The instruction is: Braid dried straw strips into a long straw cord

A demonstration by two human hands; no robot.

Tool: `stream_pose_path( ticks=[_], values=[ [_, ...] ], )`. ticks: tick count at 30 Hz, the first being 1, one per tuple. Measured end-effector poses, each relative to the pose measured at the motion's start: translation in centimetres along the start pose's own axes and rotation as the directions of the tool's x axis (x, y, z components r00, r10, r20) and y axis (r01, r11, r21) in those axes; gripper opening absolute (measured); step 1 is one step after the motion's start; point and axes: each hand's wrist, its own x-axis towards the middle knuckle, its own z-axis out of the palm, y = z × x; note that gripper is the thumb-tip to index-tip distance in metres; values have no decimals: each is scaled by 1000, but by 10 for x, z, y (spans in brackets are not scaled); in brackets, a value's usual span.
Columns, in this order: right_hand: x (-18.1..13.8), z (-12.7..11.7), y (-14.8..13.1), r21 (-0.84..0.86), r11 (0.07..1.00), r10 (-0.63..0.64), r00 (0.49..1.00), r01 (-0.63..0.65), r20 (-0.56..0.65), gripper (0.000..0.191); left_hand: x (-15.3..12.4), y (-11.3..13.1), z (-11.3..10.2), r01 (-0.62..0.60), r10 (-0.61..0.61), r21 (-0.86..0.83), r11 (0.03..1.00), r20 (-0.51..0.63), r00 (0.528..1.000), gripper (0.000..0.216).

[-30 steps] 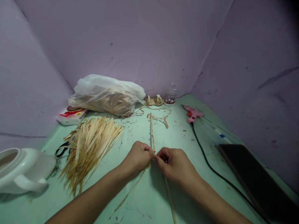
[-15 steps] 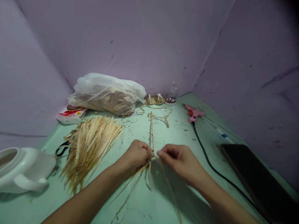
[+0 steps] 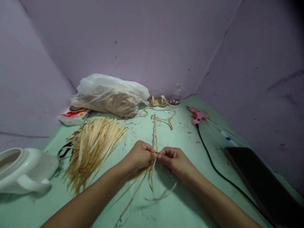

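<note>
A thin braided straw cord (image 3: pixel 155 131) runs away from me across the green table (image 3: pixel 185 139). My left hand (image 3: pixel 140 156) and my right hand (image 3: pixel 174 160) meet at its near end, both pinched closed on the loose straw strips (image 3: pixel 152 177) that hang down toward me. The fingertips of the two hands almost touch. A fan-shaped heap of cut straw strips (image 3: pixel 91 147) lies just left of my left forearm.
A plastic bag of straw (image 3: pixel 109 95) lies at the back. A pink glue gun (image 3: pixel 197 116) with a black cord (image 3: pixel 213 164) lies right, a dark flat slab (image 3: pixel 263 183) beyond it. A white ceramic pot (image 3: pixel 22 169), a red-white packet (image 3: pixel 74 115), scissors (image 3: pixel 64 150) and a bead jar (image 3: pixel 174 98) stand around.
My right hand drew out to the right with a strip, then came back to the left hand. The loose strips below the hands now splay and curl differently.
</note>
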Motion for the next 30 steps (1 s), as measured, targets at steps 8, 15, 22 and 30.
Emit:
stream_pose_path(
  ticks=[8, 15, 22, 30],
  values=[
    [4, 2, 13, 43, 995, -93, 995, 95, -27, 16, -3, 8, -9, 127, -133, 50, 991, 159, 978, 19],
    [1, 4, 12, 21, 996, -90, 993, 92, -77, 21, -8, 10, -5, 153, -153, 13, 988, 135, 979, 10],
    [2, 2, 12, 170, 983, -69, 998, 68, 0, 24, -5, 6, -13, 117, -123, 45, 992, 149, 981, 20],
    [2, 2, 11, 186, 982, -37, 999, 36, 0, 20, -7, 11, -22, 114, -136, 99, 988, 252, 958, 11]
  ],
)
